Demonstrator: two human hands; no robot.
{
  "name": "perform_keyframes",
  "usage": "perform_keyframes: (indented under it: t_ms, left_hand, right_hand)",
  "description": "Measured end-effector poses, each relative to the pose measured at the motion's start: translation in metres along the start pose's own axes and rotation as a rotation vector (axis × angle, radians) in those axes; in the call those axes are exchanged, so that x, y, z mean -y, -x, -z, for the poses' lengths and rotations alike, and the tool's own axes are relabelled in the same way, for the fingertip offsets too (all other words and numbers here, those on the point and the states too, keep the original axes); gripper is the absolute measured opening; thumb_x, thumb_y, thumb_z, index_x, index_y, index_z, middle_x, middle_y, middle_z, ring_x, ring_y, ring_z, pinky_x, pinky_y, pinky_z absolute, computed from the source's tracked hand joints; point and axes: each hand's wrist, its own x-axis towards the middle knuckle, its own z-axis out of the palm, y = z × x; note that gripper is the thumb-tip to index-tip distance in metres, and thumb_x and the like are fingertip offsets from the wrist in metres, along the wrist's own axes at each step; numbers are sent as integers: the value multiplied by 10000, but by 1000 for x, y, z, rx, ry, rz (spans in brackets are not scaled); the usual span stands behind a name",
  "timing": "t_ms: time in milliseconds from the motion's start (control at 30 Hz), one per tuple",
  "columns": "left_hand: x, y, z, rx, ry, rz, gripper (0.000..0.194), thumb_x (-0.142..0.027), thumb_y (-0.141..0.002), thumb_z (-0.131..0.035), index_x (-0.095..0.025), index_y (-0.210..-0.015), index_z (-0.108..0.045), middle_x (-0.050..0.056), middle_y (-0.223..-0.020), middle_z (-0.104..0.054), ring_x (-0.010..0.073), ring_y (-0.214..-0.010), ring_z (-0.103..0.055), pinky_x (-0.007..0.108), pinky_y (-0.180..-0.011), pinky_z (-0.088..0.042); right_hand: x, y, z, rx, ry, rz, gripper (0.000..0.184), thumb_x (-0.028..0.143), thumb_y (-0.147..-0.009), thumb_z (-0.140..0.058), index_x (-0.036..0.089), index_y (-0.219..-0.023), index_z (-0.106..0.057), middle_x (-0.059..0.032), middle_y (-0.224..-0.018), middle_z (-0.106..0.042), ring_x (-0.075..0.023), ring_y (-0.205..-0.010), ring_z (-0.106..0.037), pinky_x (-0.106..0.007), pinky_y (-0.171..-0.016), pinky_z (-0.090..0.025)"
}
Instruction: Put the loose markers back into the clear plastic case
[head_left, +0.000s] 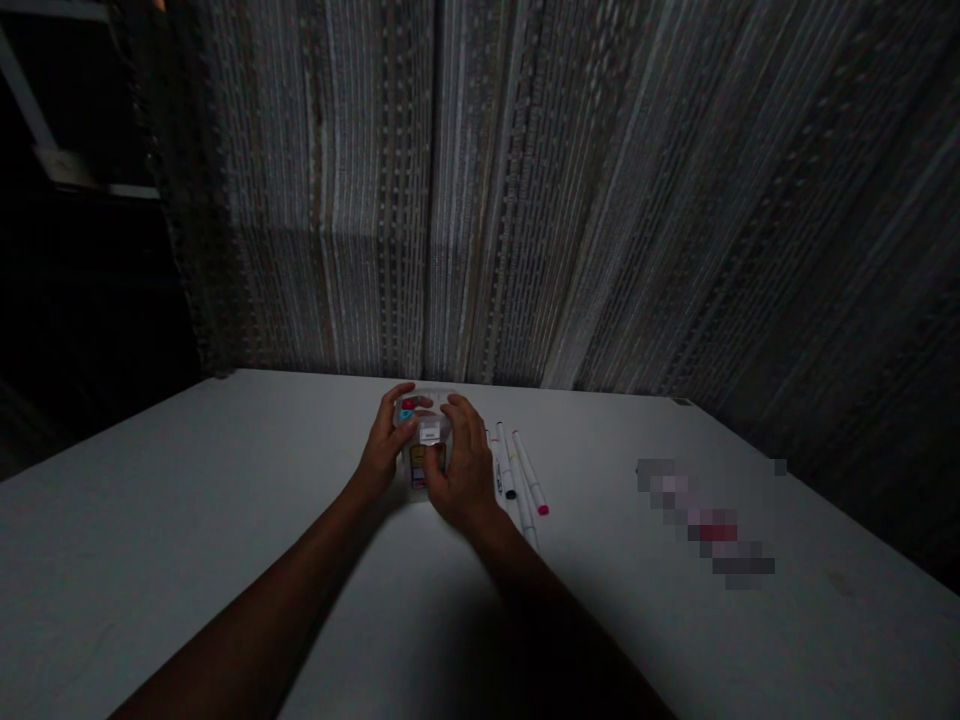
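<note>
White desk [187, 520] up front, and two bare forearms [277, 610] stretch out over it! Off to the right, a blurred-out patch [709, 525]; no telling what lies under that. Closer in, loose white markers [529, 480], one pink-ended, one dark-ended, lie just beside the right hand [466, 465], much the nearer hand to them. And centre stage, the clear case [418, 462], squarely between the palms! Left hand [384, 450] has its fingers closed around one side; right fingers curl over the other, thumb across the front, both gripping it. Its long axis seems to point away from the body, markers slanting roughly alongside; standing or tilted, I can't tell. Red and blue bits show near its far end. Behind everything, a striped curtain [480, 200].
</note>
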Motion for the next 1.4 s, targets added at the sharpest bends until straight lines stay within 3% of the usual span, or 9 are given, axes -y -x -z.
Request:
perform_keyframes:
  t_ms: [233,400,767,933,1233,1400]
  left_hand:
    - [-1,1,0,14,44,19,722,-547,-615,-619,-271,-1228,-355,27,-1122,-548,50,-880,-611,111,-751,-524]
    - [0,0,1,49,24,-22,765,-538,-553,-705,-281,-1194,-374,17,-1155,-535,51,-915,-606,130,-796,-528]
    - [-13,4,-8,-60,-98,-38,658,-494,-561,-708,-238,-1098,-424,-13,-1052,-568,11,-870,-581,64,-760,-487]
    - [-12,4,-8,-46,-112,-27,665,-499,-572,-695,-240,-1112,-407,-3,-1081,-564,6,-866,-567,72,-758,-472]
    - [-20,5,-13,-81,-107,7,653,-447,-528,-742,-254,-1077,-446,-36,-974,-573,-17,-738,-540,38,-655,-461]
    - [-17,5,-9,-47,-72,13,718,-433,-514,-758,-253,-1123,-423,-11,-1056,-566,18,-844,-578,52,-712,-491]
  right_hand:
    - [-4,1,-2,-11,-38,-10,401,303,-900,-408,115,-1254,-425,-175,-1269,-493,-238,-1215,-429,-455,-1000,-414]
    - [-5,0,-2,-23,-72,-53,373,330,-928,-389,156,-1250,-457,-144,-1259,-515,-217,-1213,-446,-433,-1003,-411]
    - [-3,0,0,-21,-59,-23,314,221,-893,-421,158,-1198,-459,-135,-1244,-528,-217,-1174,-475,-420,-971,-438]
    - [-1,0,2,12,-28,-25,293,153,-857,-418,154,-1135,-511,-133,-1256,-511,-223,-1150,-479,-423,-950,-455]
    - [0,0,3,30,23,7,460,134,-844,-417,178,-1300,-457,-130,-1308,-458,-238,-1183,-459,-419,-967,-453]
    - [0,0,3,31,25,-5,418,144,-840,-413,161,-1254,-471,-136,-1291,-476,-240,-1184,-457,-436,-973,-449]
